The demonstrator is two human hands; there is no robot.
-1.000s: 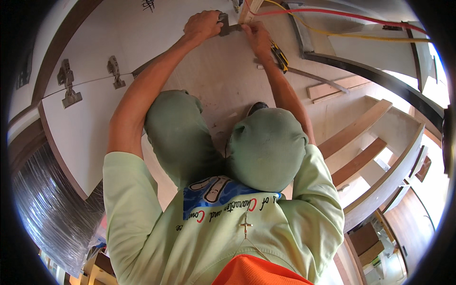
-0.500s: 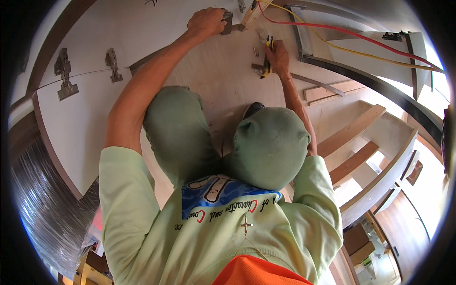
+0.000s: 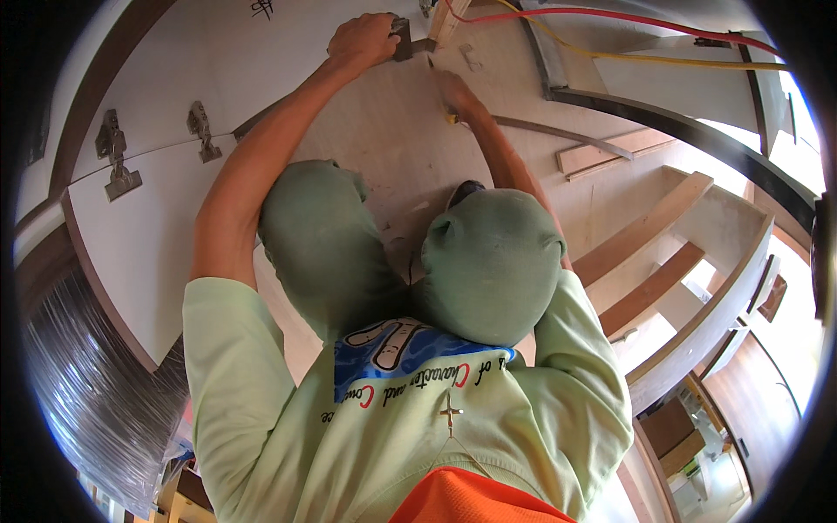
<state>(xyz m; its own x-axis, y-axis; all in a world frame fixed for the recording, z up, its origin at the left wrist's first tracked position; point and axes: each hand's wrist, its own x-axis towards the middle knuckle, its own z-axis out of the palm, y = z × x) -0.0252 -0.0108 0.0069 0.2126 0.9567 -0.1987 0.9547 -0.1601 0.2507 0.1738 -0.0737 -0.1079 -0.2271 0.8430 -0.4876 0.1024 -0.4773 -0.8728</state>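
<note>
At the far end of the pale board (image 3: 349, 118), my left hand (image 3: 362, 37) is closed on a small dark rectangular piece (image 3: 402, 39), close to the foot of a wooden batten (image 3: 446, 24). My right hand (image 3: 458, 94) is wrapped round a yellow-and-black hand tool (image 3: 452, 117). Only its yellow end shows below the fist and a thin tip above, so I cannot make out its exact kind. That tip points toward the dark piece, a short way off it.
Metal cabinet hinges (image 3: 119, 157) are on the white panel at left. Red (image 3: 628, 24) and yellow cables cross the upper right. A dark metal strip (image 3: 567, 135), wooden slats (image 3: 649, 231) and a black curved edge (image 3: 697, 144) lie right. Plastic-wrapped goods (image 3: 96, 375) stand lower left.
My right hand has moved left with the yellow-and-black hand tool, closer to my left hand. The dark strip's near end, by that hand before, lies uncovered. My left hand keeps its grip.
</note>
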